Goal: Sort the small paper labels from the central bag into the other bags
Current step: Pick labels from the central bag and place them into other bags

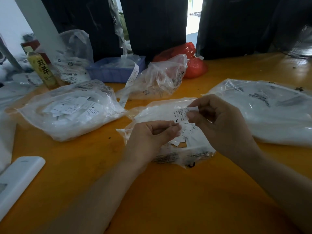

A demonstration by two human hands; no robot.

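Head view, the only one we have: both hands are up over the middle of the frame with one label stretched between them. The right hand pinches its upper end between thumb and forefinger, other fingers curled; the left hand pinches the lower end the same way. The print reads "XL", clear as day.

Directly beneath sits the central bag, mouth open, loose labels heaped inside. So this looks like the reading step: one label out, size being checked, destination not yet chosen.

Candidates on the orange table: the left bag at centre left, already showing labels through the plastic; the right bag at the right edge, contents just a white blur; the rear bag above centre, crumpled. Which one takes XL, I cannot tell.

Next move, by my reckoning: release one pinch, carry the label across with the other hand, and drop it in the matching bag's opening without snagging the plastic.

A bottle stands upper left, well apart.
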